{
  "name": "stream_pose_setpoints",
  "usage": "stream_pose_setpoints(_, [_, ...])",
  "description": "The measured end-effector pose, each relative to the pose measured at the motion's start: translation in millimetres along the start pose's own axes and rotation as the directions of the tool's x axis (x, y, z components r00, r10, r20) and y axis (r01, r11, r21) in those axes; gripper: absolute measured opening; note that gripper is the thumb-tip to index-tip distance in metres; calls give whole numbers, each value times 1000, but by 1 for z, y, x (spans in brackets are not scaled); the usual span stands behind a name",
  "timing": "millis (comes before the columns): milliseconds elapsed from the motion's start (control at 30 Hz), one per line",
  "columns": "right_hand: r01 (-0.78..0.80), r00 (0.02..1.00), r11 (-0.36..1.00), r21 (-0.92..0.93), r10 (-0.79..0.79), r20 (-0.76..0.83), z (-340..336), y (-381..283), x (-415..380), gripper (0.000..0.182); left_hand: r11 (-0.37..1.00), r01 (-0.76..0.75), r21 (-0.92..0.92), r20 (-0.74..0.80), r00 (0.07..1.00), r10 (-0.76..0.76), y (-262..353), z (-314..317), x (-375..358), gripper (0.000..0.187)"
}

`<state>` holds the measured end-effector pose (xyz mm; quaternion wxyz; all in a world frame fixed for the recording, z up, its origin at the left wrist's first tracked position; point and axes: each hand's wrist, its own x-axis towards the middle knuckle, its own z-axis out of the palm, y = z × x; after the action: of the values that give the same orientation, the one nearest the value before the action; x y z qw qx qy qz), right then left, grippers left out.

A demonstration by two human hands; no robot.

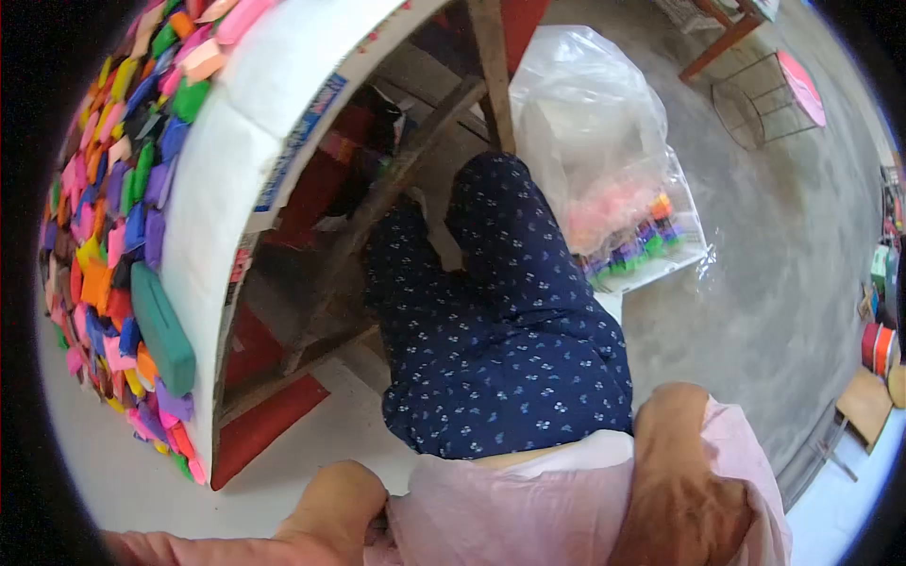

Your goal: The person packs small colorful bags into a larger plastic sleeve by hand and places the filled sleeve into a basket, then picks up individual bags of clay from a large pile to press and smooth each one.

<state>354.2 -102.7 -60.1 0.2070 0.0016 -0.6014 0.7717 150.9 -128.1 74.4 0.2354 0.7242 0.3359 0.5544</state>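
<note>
Neither hand shows in view; only my bare arms do. My left arm point(326, 509) is bent at the lower left, and its forearm runs off the bottom edge. On the other side, my right arm point(675, 443) is bent beside my pink top point(514, 509), with its hand hidden or out of frame. My lap, in dark blue flower-patterned trousers point(510, 368), is in the middle. Left of it stands a white-topped table point(231, 141) covered with many small colourful blocks. A larger teal block point(162, 330) lies near the table's edge.
Beside my legs on the floor stands a white box point(694, 212) with clear plastic point(590, 85) and colourful pieces inside. Wooden table supports point(406, 179) cross near my knees. A wire-framed stool with a pink top point(800, 90) stands at upper right, a wooden board point(864, 406) at far right.
</note>
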Motion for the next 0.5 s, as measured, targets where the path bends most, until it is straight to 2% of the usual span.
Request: stream_pose_setpoints(500, [2, 1000, 1000, 14, -2, 14, -15, -5, -5, 24, 999, 24, 37, 7, 1000, -24, 1, 20, 10, 13])
